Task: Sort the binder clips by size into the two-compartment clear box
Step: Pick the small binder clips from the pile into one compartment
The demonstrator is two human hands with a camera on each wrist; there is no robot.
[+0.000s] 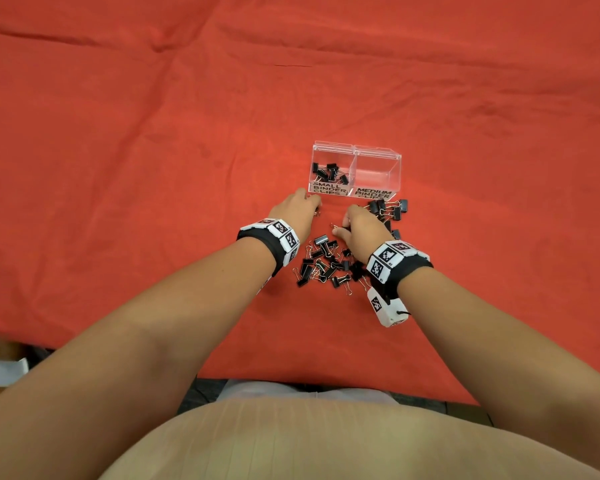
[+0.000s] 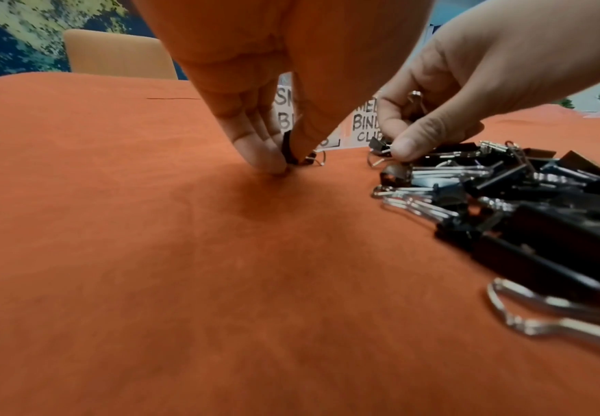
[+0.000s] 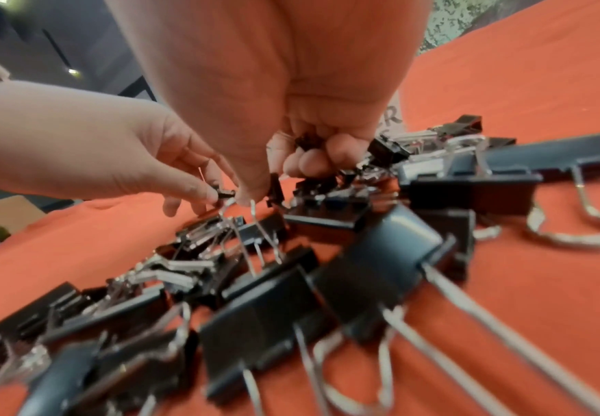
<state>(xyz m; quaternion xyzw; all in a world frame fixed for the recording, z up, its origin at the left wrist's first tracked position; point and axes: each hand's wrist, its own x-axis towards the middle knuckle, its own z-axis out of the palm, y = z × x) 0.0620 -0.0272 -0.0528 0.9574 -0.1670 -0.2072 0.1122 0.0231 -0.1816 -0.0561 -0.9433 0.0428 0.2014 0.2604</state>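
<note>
The clear two-compartment box stands on the red cloth. Its left side, labelled SMALL BINDER CLIPS, holds several small black clips; the right side, labelled MEDIUM, holds nothing. Just before the box, my left hand pinches a small black clip against the cloth. My right hand is beside it, over the pile of mixed clips. It pinches a small clip at thumb and forefinger and keeps more small clips in its curled fingers.
A second group of larger clips lies right of my right hand, just before the medium compartment. The table's near edge runs close to my body. A chair back stands beyond the far side.
</note>
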